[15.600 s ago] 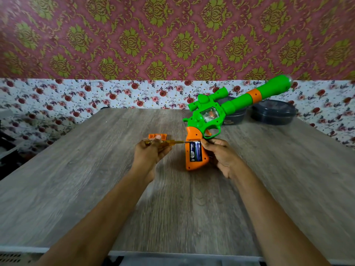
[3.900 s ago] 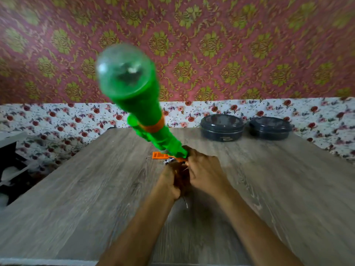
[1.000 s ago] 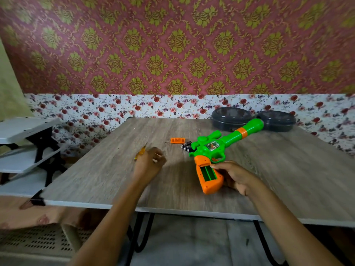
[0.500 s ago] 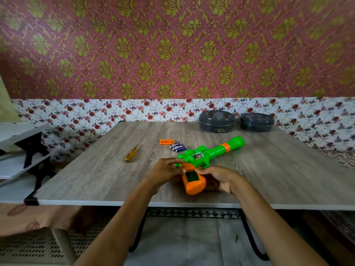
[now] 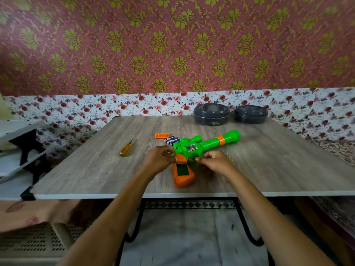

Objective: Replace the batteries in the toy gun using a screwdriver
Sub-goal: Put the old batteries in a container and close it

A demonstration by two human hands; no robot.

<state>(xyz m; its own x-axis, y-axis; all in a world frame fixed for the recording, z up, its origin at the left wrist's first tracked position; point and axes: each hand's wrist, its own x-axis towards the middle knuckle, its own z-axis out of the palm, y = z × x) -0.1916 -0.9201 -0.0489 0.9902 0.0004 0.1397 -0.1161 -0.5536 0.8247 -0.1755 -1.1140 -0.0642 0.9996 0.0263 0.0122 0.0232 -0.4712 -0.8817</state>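
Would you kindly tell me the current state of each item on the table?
Toy gun: lying on its side, battery compartment open and empty.
Battery cover: off, lying on the table.
Batteries: out, loose beside the gun.
Screwdriver: lying on the table, unheld.
Left dark container: closed.
Right dark container: closed.

A room in a home. The back wall carries maroon wallpaper (image 5: 172, 45) with gold-green damask medallions above a white band of small red roses (image 5: 96, 110) (like a dado strip). A wood-grain table (image 5: 96, 169) holds two dark lidded containers (image 5: 211, 114) and a plastic toy gun (image 5: 207, 144). A white shelf unit (image 5: 17, 131) stands at the left, on a pale floor (image 5: 182, 237).
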